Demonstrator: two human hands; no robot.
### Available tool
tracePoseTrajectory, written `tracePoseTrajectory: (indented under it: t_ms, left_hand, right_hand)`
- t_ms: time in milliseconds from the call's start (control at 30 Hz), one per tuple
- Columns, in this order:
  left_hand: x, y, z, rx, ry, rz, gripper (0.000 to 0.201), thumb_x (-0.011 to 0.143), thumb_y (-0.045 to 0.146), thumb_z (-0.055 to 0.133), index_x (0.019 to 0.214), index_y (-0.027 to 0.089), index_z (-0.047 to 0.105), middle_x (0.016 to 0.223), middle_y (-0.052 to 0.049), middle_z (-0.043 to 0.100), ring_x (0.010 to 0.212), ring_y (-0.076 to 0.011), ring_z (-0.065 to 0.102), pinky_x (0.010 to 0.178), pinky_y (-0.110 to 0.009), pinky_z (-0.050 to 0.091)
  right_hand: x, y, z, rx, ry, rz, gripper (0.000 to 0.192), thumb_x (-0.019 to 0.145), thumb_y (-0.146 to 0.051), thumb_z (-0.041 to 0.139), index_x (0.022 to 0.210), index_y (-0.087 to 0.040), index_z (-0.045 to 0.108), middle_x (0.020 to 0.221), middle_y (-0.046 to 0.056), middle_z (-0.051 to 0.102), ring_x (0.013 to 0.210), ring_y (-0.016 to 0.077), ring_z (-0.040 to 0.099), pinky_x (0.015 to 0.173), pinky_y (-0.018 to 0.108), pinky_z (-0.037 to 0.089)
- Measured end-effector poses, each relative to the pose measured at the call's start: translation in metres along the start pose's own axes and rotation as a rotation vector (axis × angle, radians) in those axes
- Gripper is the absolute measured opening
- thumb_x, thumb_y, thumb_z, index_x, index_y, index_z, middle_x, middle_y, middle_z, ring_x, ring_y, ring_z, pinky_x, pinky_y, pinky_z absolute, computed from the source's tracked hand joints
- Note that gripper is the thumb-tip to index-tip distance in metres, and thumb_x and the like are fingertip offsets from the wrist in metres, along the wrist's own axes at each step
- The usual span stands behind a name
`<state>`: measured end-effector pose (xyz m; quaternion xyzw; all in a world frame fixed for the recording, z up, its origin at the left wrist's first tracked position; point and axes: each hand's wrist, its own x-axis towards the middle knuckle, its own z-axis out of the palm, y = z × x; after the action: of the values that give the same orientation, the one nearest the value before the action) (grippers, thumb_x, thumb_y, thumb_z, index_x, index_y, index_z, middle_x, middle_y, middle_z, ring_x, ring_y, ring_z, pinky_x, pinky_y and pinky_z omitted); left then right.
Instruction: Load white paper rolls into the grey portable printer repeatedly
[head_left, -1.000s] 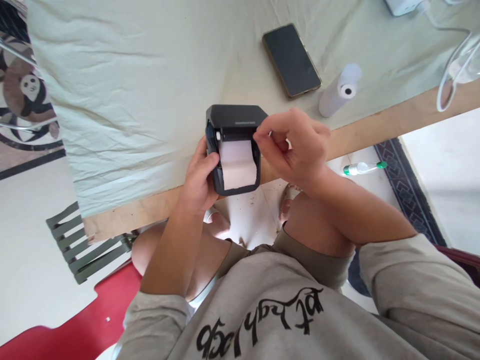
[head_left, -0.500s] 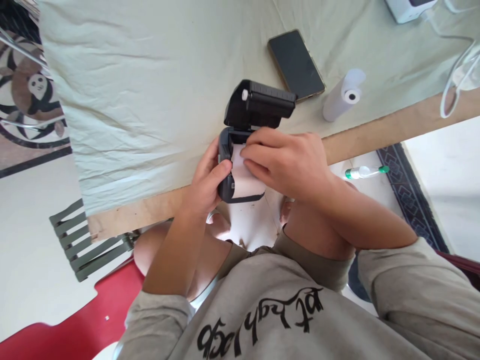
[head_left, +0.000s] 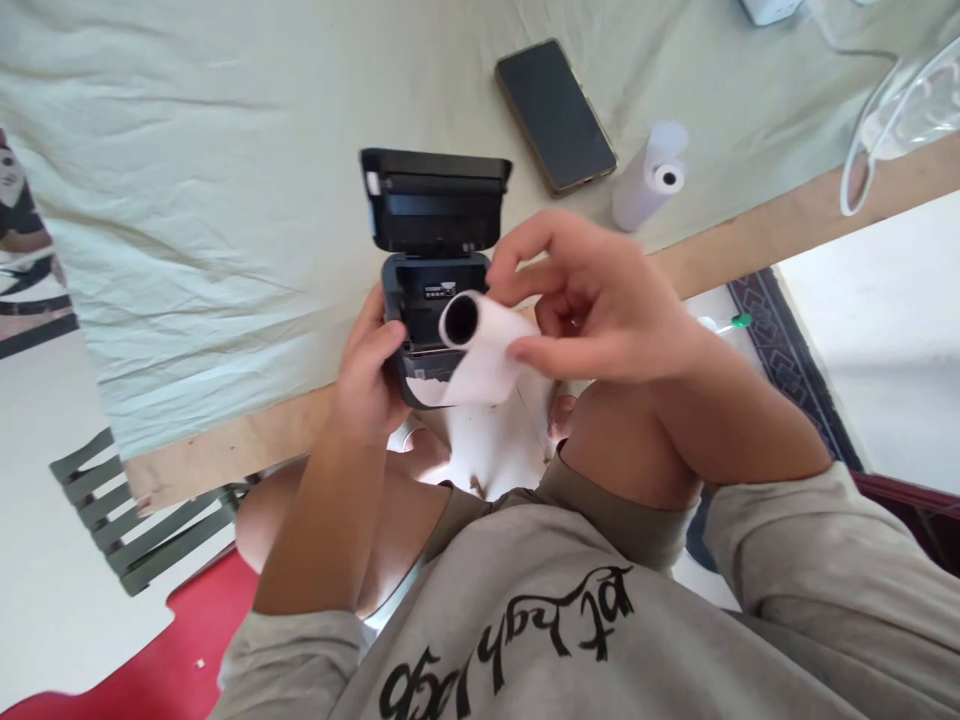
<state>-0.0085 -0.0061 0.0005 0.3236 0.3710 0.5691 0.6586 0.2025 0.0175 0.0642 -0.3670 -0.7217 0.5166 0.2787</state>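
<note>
A small black receipt printer (head_left: 396, 290) is held at its left side by my left hand (head_left: 371, 375), thumb on the rim and fingers behind. Its lid (head_left: 439, 200) is swung up, and the paper bay shows bare inside with a label on its wall. In front of the bay, my right hand (head_left: 600, 300) pinches a white paper roll (head_left: 491, 345) with a dark hollow core. The loose end of the paper curls down over the printer's near edge. Some of my right fingertips are hidden behind the roll.
On the cloth-covered table (head_left: 225, 200) lie a dark phone (head_left: 556, 115) and, upright, another white paper roll (head_left: 645, 190). A clear plastic object (head_left: 915, 110) and a white cable (head_left: 851, 180) are at the right. A red chair (head_left: 180, 640) is at lower left.
My right hand has lifted the paper roll out of the printer's bay and moved it toward me. The printer has turned and shifted left in view; its lid stays up.
</note>
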Motion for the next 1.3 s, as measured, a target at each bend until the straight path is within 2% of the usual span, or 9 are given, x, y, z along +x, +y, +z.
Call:
tracePoseTrajectory:
  t_ms: [233, 333, 533, 667, 833, 933, 1067, 1167, 1300]
  left_hand:
    - [0.005, 0.004, 0.006, -0.054, 0.148, -0.103, 0.034, 0.073, 0.041, 0.065, 0.096, 0.016, 0.072, 0.085, -0.004, 0.076, 0.074, -0.0234, 0.072, 0.075, -0.040, 0.061]
    - [0.005, 0.005, 0.009, -0.038, 0.147, -0.114, 0.034, 0.073, 0.040, 0.066, 0.097, 0.017, 0.072, 0.084, -0.004, 0.076, 0.073, -0.0229, 0.071, 0.077, -0.041, 0.062]
    - [0.004, 0.003, 0.007, -0.065, 0.123, -0.095, 0.032, 0.075, 0.039, 0.061, 0.096, 0.018, 0.074, 0.087, -0.003, 0.078, 0.077, -0.0242, 0.071, 0.074, -0.041, 0.061]
    - [0.003, 0.002, 0.004, -0.056, 0.158, -0.099, 0.034, 0.074, 0.041, 0.062, 0.096, 0.019, 0.075, 0.087, -0.003, 0.078, 0.076, -0.0243, 0.070, 0.073, -0.040, 0.061]
    - [0.002, 0.004, 0.003, -0.056, 0.141, -0.157, 0.032, 0.071, 0.038, 0.064, 0.097, 0.021, 0.073, 0.087, -0.003, 0.076, 0.081, -0.0246, 0.070, 0.066, -0.036, 0.058]
    - [0.002, 0.005, 0.004, -0.049, 0.113, -0.166, 0.033, 0.072, 0.037, 0.063, 0.099, 0.022, 0.071, 0.084, -0.004, 0.075, 0.083, -0.0265, 0.070, 0.062, -0.036, 0.057]
    - [0.003, 0.004, 0.003, -0.054, 0.077, -0.164, 0.033, 0.073, 0.035, 0.063, 0.103, 0.021, 0.069, 0.079, -0.004, 0.073, 0.085, -0.0270, 0.071, 0.067, -0.038, 0.058]
    - [0.002, 0.003, 0.002, -0.065, 0.057, -0.147, 0.033, 0.074, 0.034, 0.063, 0.104, 0.020, 0.068, 0.084, -0.005, 0.075, 0.091, -0.0283, 0.072, 0.074, -0.040, 0.059]
    - [0.002, 0.002, 0.002, -0.061, 0.047, -0.091, 0.029, 0.078, 0.032, 0.059, 0.102, 0.019, 0.070, 0.091, -0.005, 0.077, 0.096, -0.0293, 0.072, 0.077, -0.043, 0.060]
  right_hand:
    - [0.005, 0.066, -0.016, 0.495, 0.356, 0.186, 0.024, 0.083, -0.045, 0.048, 0.096, -0.025, 0.050, 0.076, -0.002, 0.039, 0.059, 0.0105, 0.040, 0.046, 0.023, 0.033]
    - [0.005, 0.074, -0.017, 0.315, 0.376, 0.159, 0.033, 0.087, -0.055, 0.058, 0.097, -0.025, 0.050, 0.081, -0.001, 0.042, 0.063, 0.0102, 0.041, 0.049, 0.022, 0.035]
    - [0.012, 0.067, -0.021, -0.410, 0.450, 0.045, 0.012, 0.096, -0.037, 0.051, 0.098, -0.025, 0.050, 0.104, 0.005, 0.057, 0.103, 0.0211, 0.054, 0.094, 0.040, 0.048]
    - [0.024, 0.068, -0.024, -0.658, 0.403, 0.091, 0.024, 0.094, -0.032, 0.053, 0.116, -0.026, 0.049, 0.126, 0.009, 0.058, 0.113, 0.0236, 0.055, 0.096, 0.039, 0.048]
    - [0.028, 0.071, -0.022, -0.721, 0.359, 0.202, 0.039, 0.088, -0.024, 0.058, 0.124, -0.026, 0.044, 0.118, 0.009, 0.066, 0.102, 0.0259, 0.063, 0.093, 0.042, 0.048]
    - [0.016, 0.065, -0.024, -0.695, 0.410, 0.069, 0.049, 0.087, -0.029, 0.060, 0.131, -0.026, 0.037, 0.131, 0.011, 0.061, 0.115, 0.0261, 0.061, 0.095, 0.042, 0.048]
    - [-0.007, 0.058, -0.042, -0.818, 0.744, -0.119, 0.024, 0.093, -0.029, 0.050, 0.116, -0.024, 0.046, 0.116, 0.013, 0.061, 0.107, 0.0251, 0.060, 0.092, 0.042, 0.048]
    - [-0.016, 0.067, -0.060, -0.910, 0.925, -0.050, 0.026, 0.087, -0.022, 0.057, 0.112, -0.024, 0.050, 0.118, 0.016, 0.058, 0.105, 0.0275, 0.057, 0.083, 0.040, 0.047]
    - [-0.015, 0.088, -0.075, -0.829, 0.771, 0.130, 0.045, 0.083, -0.020, 0.063, 0.126, -0.021, 0.048, 0.128, 0.019, 0.053, 0.117, 0.0287, 0.053, 0.088, 0.040, 0.046]
